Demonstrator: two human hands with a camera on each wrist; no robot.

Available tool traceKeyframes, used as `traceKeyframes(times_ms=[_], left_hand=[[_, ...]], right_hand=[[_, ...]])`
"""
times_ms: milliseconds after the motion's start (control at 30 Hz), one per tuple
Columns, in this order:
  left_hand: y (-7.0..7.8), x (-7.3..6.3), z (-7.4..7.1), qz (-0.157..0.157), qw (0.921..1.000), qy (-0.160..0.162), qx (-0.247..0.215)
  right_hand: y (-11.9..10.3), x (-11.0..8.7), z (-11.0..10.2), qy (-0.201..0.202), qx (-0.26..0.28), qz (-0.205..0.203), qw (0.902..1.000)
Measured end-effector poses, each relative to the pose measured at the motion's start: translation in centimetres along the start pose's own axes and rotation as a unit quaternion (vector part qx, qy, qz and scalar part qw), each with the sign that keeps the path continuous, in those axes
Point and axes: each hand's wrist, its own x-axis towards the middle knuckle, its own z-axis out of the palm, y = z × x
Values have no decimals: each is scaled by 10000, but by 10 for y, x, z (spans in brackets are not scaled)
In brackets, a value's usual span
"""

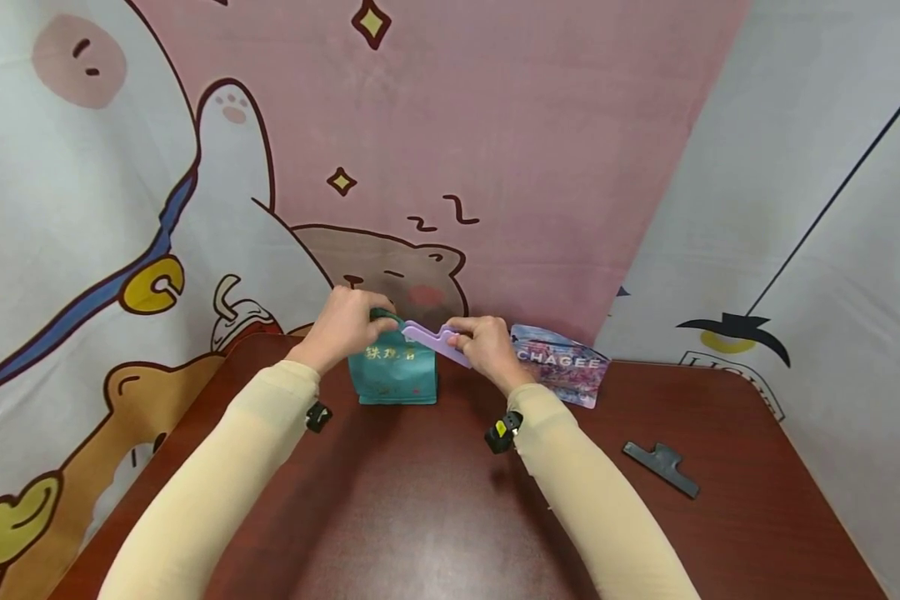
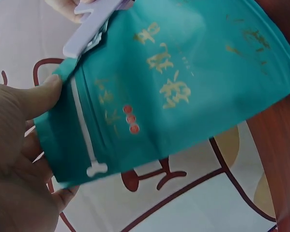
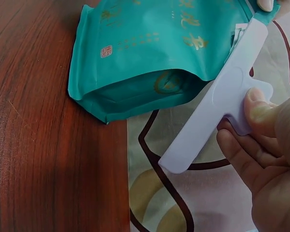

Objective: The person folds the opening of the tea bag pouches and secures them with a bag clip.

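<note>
A teal pouch with gold characters (image 1: pixel 393 371) stands on the table near the back. My left hand (image 1: pixel 351 327) pinches its top edge, thumb in front and fingers behind, as the left wrist view shows. My right hand (image 1: pixel 487 346) grips the tab of a lilac bag clip (image 3: pixel 217 96) between thumb and fingers. The clip lies aslant at the pouch's top edge, one end touching it beside the left fingers and the other end sticking out past the pouch. How far the clip's jaws are parted cannot be made out.
A pink and blue pouch marked CHAGEE (image 1: pixel 562 365) stands behind my right wrist. Farther right, a dark grey bag clip (image 1: pixel 662 468) lies on the brown table (image 1: pixel 420 517). A cartoon-printed cloth (image 1: pixel 555 167) hangs right behind the table.
</note>
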Motion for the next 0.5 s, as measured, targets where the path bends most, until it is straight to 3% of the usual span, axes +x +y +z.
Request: traceKeyframes(times_ms=[100, 300, 500], left_hand=[[-5, -3, -3, -63, 9999, 61, -100], [-7, -4, -4, 212, 9991, 316, -182], [-7, -4, -4, 299, 9987, 368, -165]], right_hand=[[-1, 0, -1, -8, -7, 10, 10000], [-2, 1, 0, 84, -101, -42, 9999], [-8, 2, 3, 311, -107, -281, 9991]])
